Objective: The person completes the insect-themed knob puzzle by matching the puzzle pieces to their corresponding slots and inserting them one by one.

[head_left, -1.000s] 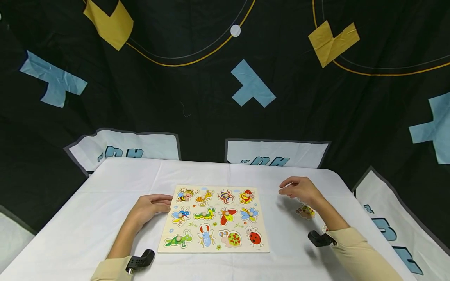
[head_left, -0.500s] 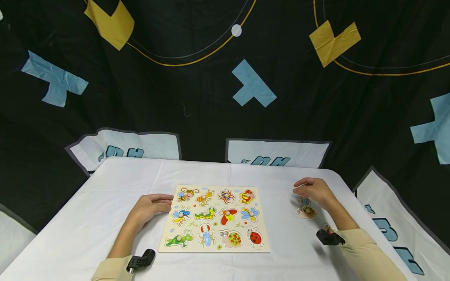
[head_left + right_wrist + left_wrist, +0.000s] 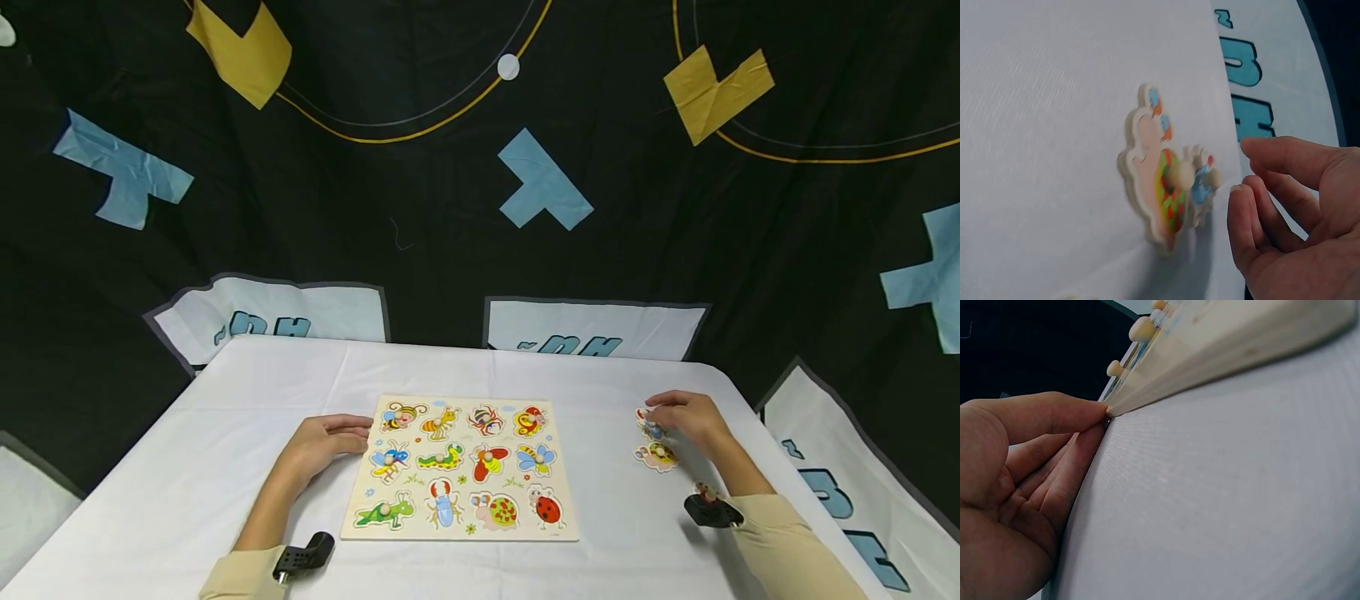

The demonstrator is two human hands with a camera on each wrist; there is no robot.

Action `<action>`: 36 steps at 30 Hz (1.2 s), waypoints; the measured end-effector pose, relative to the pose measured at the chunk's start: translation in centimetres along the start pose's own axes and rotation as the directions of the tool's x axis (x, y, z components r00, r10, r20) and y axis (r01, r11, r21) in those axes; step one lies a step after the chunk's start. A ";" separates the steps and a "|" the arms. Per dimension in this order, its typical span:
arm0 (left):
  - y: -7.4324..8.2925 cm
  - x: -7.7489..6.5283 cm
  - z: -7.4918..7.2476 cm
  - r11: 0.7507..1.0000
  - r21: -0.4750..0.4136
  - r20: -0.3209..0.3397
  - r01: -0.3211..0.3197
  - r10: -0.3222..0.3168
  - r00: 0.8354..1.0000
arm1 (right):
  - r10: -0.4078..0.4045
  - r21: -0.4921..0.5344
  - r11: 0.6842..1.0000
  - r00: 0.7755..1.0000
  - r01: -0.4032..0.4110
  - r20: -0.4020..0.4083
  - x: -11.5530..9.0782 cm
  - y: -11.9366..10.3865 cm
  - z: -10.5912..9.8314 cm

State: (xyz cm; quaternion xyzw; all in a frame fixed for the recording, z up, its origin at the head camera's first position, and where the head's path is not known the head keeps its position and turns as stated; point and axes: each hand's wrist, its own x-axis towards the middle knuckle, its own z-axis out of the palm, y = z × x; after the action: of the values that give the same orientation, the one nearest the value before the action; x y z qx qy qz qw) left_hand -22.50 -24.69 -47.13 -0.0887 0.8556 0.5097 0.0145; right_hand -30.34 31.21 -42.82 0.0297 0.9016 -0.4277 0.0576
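A wooden peg puzzle board (image 3: 461,533) with colorful insect pictures lies flat mid-table; some pictures carry small knobs (image 3: 1141,329). My left hand (image 3: 318,446) is at the board's left edge, fingertips touching it; in the left wrist view the thumb tip meets the rim. Over on the right, my right hand (image 3: 693,423) hovers by a blue beetle piece (image 3: 649,427) with a red-marked head. Nothing sits between its thumb and fingers in the right wrist view. A snail puzzle piece (image 3: 1150,165), pink with a patterned shell and knob, lies just nearer than the beetle.
Another small piece (image 3: 705,492) is partly hidden behind the black wrist camera (image 3: 712,512) on the right sleeve. A white cloth (image 3: 420,575) covers the table. Behind it hangs a black curtain (image 3: 420,275) with blue and yellow shapes.
My right hand has moved right and slightly down toward the beetle piece, uncovering the snail piece and part of the beetle. The left hand keeps its place at the board.
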 end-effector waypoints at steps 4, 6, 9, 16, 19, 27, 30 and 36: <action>0.2 -0.1 -0.1 1.000 -0.001 0.005 -0.019 0.019 1.000 | 0.045 0.011 0.999 0.999 -0.045 -0.013 0.3 1.0 0.0; 0.3 -0.1 -0.1 1.000 -0.002 0.008 -0.031 0.031 0.999 | 0.067 0.018 0.998 0.998 -0.066 -0.011 0.5 1.4 0.0; 0.3 -0.2 -0.2 1.000 -0.003 0.010 -0.030 0.030 1.000 | 0.082 0.026 0.996 0.997 -0.082 -0.001 0.6 2.0 0.1; 0.2 -0.2 -0.2 1.000 -0.007 0.011 -0.024 0.024 1.000 | 0.069 0.026 0.997 0.998 -0.069 0.000 0.6 2.7 0.4; 0.2 -0.3 -0.2 1.000 -0.006 0.010 -0.020 0.020 1.000 | 0.071 0.017 0.997 0.997 -0.071 0.011 0.8 2.8 0.4; 0.2 -0.3 -0.3 1.000 -0.009 0.011 -0.020 0.020 1.000 | 0.094 0.036 0.995 0.995 -0.095 0.030 1.2 3.0 0.4; 0.1 -0.3 -0.2 1.000 -0.010 0.011 -0.018 0.018 1.000 | 0.097 0.038 0.994 0.995 -0.098 0.029 1.2 3.0 0.5; 0.2 -0.2 -0.3 1.000 -0.013 0.011 -0.021 0.021 1.000 | 0.105 0.034 0.994 0.994 -0.106 0.020 1.1 2.9 0.5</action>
State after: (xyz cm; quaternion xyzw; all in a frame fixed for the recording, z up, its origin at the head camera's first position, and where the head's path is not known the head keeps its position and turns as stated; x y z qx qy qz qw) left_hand -22.28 -24.82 -46.84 -0.0770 0.8531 0.5159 0.0136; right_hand -31.11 32.67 -45.49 0.0745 0.8906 -0.4400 0.0878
